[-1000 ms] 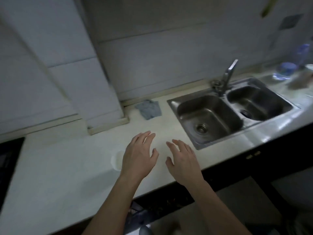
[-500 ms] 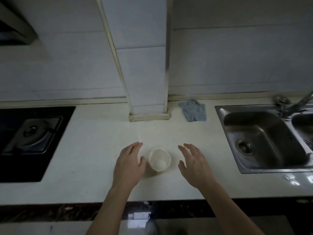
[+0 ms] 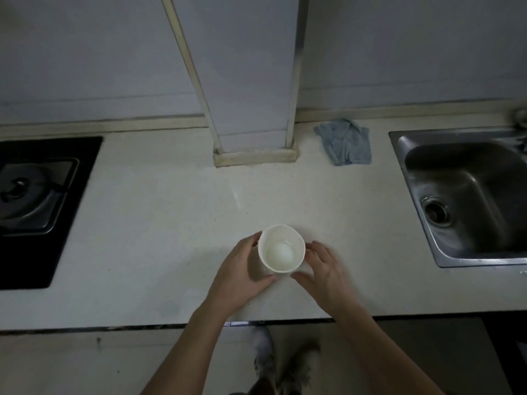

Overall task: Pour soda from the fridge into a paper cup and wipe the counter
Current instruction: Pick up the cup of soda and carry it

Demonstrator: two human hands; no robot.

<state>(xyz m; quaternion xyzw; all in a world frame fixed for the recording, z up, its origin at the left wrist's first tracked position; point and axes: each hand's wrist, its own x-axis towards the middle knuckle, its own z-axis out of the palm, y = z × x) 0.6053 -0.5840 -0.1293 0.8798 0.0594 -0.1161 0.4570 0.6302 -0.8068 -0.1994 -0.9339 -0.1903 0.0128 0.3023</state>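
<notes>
— Kitchen counter (image 3: pixel 142 223), pale and dimly lit, is seen from above. What has been changed?
— Half a second ago the cup (image 3: pixel 281 249) stood between two spread hands. Now it is held: the left hand (image 3: pixel 239 275) is curled round its left side, the right hand (image 3: pixel 322 269) round its right.
— Is soda seen?
— None; the cup looks empty, so pouring is judged not yet begun.
— And around the cup?
— Beyond it, a tiled pillar (image 3: pixel 251 81); beyond and right, a blue cloth (image 3: pixel 345 142); far right, a sink (image 3: pixel 413 178); far left, a stove (image 3: pixel 34 195).
</notes>
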